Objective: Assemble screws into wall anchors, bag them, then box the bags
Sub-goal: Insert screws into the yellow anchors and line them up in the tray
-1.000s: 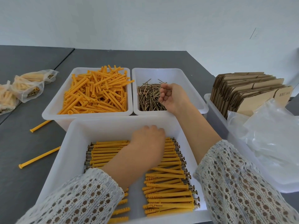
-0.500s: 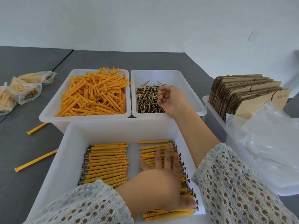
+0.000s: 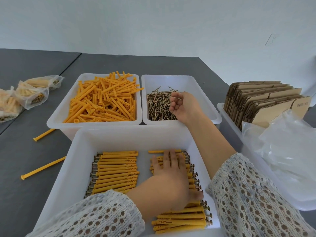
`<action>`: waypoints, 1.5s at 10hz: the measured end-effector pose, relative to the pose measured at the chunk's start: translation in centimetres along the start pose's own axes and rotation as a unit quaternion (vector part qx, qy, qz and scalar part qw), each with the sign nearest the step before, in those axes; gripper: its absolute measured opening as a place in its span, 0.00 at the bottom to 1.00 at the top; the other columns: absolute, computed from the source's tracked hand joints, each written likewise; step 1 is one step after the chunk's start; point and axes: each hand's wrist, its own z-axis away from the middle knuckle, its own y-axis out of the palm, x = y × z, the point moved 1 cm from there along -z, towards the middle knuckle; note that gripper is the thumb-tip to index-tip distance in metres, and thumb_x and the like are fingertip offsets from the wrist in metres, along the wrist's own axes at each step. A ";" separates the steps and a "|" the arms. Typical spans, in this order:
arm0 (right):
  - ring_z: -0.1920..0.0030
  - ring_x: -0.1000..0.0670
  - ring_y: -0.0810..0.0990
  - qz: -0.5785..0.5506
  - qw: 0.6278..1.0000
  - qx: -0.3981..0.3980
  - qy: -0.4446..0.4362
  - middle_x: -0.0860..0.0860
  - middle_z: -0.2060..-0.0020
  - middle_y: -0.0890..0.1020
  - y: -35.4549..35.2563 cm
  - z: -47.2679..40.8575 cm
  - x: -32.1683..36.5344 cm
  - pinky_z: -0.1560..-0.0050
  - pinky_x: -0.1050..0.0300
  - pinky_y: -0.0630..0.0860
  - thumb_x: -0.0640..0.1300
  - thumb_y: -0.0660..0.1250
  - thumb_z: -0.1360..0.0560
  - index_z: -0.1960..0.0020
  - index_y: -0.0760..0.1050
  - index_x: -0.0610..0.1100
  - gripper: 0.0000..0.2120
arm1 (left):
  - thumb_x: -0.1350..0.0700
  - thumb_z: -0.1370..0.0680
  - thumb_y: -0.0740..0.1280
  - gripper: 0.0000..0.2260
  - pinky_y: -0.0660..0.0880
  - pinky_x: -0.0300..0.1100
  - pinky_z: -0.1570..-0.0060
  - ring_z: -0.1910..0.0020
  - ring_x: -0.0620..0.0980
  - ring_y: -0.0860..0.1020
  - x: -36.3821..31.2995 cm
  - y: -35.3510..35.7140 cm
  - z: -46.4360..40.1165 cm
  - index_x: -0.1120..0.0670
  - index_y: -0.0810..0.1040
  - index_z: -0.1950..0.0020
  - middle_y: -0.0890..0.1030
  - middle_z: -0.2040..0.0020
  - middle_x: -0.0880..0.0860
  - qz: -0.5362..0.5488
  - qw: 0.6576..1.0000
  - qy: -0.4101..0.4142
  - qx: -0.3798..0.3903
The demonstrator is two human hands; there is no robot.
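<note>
Over the near tray (image 3: 73, 161), my left hand (image 3: 168, 178) lies flat, fingers straight, on the right row of assembled anchors (image 3: 181, 219). My right hand (image 3: 182, 106) curls round screws (image 3: 158, 106) in their bin. I'd press lightly, squaring rows without rolling them.

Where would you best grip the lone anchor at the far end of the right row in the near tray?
Pinch the lone anchor at its bare left half, coming from above. It lies flat and crosswise, apart from the row, and the left hand covers part of its right half.
</note>
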 end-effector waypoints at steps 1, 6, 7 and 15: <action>0.73 0.52 0.71 -0.004 1.000 0.003 -0.001 0.48 0.73 0.75 0.0 0.1 0.0 0.69 0.61 0.71 0.35 0.54 0.20 0.57 0.75 0.39 0.13 | 0.31 0.21 0.51 0.46 0.39 0.68 0.26 0.23 0.64 0.33 -0.2 0.1 0.3 0.58 0.28 0.23 0.31 0.22 0.62 -0.001 0.999 0.030 0.025; 0.73 0.52 0.70 0.010 1.000 0.003 0.002 0.47 0.71 0.75 0.0 0.0 0.1 0.69 0.60 0.70 0.35 0.53 0.20 0.57 0.75 0.39 0.13 | 0.29 0.23 0.55 0.49 0.37 0.71 0.29 0.25 0.58 0.27 0.4 0.4 0.3 0.55 0.24 0.25 0.26 0.23 0.56 0.013 0.991 0.121 0.053; 0.73 0.52 0.70 0.011 1.000 0.003 0.007 0.47 0.71 0.75 0.0 -0.1 0.1 0.69 0.60 0.70 0.36 0.54 0.20 0.56 0.75 0.39 0.13 | 0.30 0.23 0.55 0.49 0.37 0.71 0.29 0.24 0.57 0.27 0.3 0.4 0.7 0.54 0.24 0.25 0.27 0.23 0.55 0.008 0.989 0.135 0.064; 0.74 0.52 0.71 0.022 1.000 0.007 0.000 0.47 0.70 0.76 0.0 -0.2 -0.1 0.69 0.60 0.72 0.35 0.54 0.20 0.56 0.75 0.39 0.12 | 0.35 0.18 0.51 0.41 0.51 0.69 0.28 0.21 0.58 0.37 -0.4 -0.2 2.8 0.58 0.30 0.22 0.35 0.20 0.56 -0.028 0.979 0.174 0.100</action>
